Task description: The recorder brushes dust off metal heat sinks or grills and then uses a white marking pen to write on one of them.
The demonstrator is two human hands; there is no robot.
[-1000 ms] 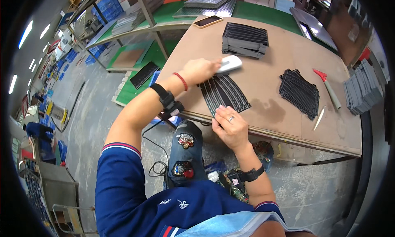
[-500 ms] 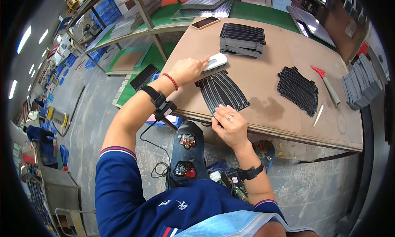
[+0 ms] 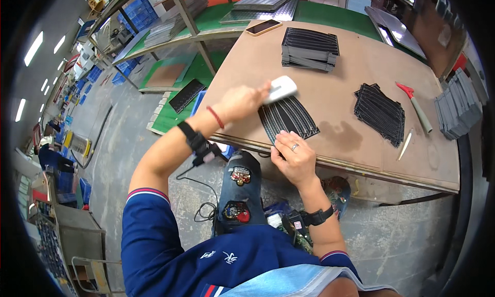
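Observation:
My left hand [image 3: 243,101] is closed around a white-backed brush [image 3: 282,88], slightly blurred. The brush sits over the far end of a black panel [image 3: 289,116] with pale curved lines, hiding that end. My right hand [image 3: 295,155], a ring on one finger, rests at the panel's near corner beside the table edge. Its fingers lie over the corner and the thumb stands apart. Farther back is a stack of similar black panels [image 3: 309,52]. To the right, a few more panels [image 3: 380,114] lie loosely overlapped.
Right of the loose panels are a red-and-grey tool [image 3: 415,106] and a thin white stick [image 3: 406,145]. A stack of grey pieces [image 3: 456,106] stands at the table's right edge. A phone [image 3: 263,27] lies at the back left. Shelves with sheets [image 3: 178,26] stand left of the table [image 3: 356,147].
The brush in my left hand has turned slightly and shifted over the panel's far end. My right hand stays at the near corner. The whole view has shifted slightly.

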